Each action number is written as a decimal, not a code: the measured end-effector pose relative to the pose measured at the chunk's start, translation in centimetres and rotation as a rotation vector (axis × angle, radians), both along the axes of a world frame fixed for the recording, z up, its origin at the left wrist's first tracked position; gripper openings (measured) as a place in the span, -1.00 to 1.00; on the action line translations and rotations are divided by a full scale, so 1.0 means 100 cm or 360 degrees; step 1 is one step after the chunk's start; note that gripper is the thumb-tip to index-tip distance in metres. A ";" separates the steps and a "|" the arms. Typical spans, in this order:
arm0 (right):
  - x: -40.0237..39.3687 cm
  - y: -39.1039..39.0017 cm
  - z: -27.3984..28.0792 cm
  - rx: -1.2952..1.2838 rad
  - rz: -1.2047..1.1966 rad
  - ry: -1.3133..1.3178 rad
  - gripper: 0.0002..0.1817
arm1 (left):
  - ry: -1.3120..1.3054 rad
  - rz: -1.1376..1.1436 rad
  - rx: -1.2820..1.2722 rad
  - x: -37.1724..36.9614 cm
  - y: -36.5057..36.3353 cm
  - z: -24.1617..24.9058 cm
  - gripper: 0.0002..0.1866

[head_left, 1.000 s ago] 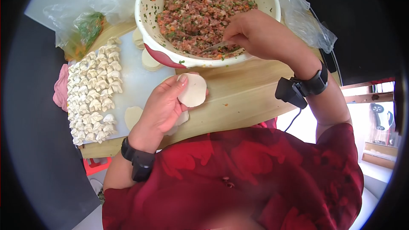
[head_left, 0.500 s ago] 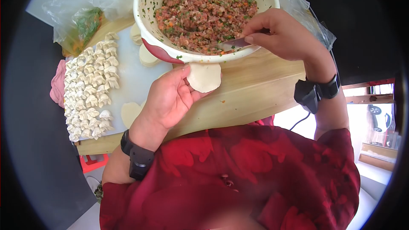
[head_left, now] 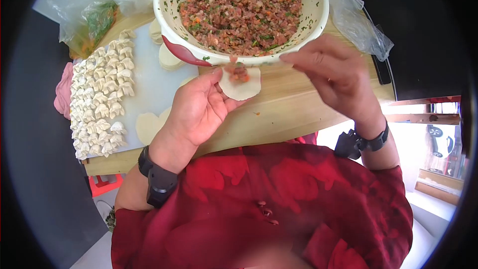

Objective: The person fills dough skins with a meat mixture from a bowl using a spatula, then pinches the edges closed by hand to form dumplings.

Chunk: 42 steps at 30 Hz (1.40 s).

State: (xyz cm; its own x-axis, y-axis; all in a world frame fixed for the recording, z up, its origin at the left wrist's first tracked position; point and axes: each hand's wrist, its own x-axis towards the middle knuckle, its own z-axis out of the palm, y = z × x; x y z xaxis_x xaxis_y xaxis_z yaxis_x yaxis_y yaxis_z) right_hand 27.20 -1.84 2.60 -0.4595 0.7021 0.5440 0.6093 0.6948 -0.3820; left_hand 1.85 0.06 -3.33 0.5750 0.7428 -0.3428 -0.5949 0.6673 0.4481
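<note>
My left hand (head_left: pixel 195 107) holds a round dumpling wrapper (head_left: pixel 241 91) by its left side, the fingers under it. A small lump of meat filling (head_left: pixel 239 73) sits on the wrapper's upper part. My right hand (head_left: pixel 332 72) is pinched on a thin flat spatula (head_left: pixel 266 65), blurred by motion, its tip close to the filling on the wrapper. Just beyond both hands stands a large white bowl (head_left: pixel 319 20) of chopped meat (head_left: pixel 244 12) flecked with green and orange.
Rows of folded dumplings (head_left: pixel 102 87) lie on a white board (head_left: pixel 147 87) at the left. Stacked wrappers (head_left: pixel 169 58) and loose wrappers (head_left: pixel 148 128) lie on it too. Plastic bags (head_left: pixel 352 20) flank the bowl, one holding greens (head_left: pixel 99 22). A pink cloth (head_left: pixel 63 91) lies at the far left.
The spatula came out of the bowl and down to the wrapper, which was bare before and now carries filling. My left hand stayed nearly in place.
</note>
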 end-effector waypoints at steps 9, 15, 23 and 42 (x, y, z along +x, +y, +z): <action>-0.007 0.033 -0.001 -0.0279 -0.0026 -0.0101 -0.83 | 0.0072 0.0044 0.0011 -0.002 0.000 0.003 -0.53; -0.006 0.012 -0.001 -0.0255 0.0027 0.0020 -0.77 | 0.0008 0.0045 -0.0025 -0.007 -0.001 0.003 -0.52; 0.015 0.026 0.018 -0.0033 -0.0201 -0.0306 -0.82 | 0.0166 0.0063 -0.0054 0.002 -0.004 0.006 -0.56; -0.003 0.014 0.029 -0.0657 -0.0271 -0.0031 -0.88 | -0.0182 -0.0048 -0.0136 0.006 0.001 -0.002 -0.52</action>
State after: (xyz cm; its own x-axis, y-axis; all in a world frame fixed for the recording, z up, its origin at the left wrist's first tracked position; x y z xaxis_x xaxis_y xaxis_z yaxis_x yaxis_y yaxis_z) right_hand 26.85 -0.43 5.55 -0.3259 0.9251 0.1948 0.7117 0.3758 -0.5936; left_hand 2.50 0.19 -3.49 0.6354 0.6958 -0.3349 -0.6181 0.7182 0.3195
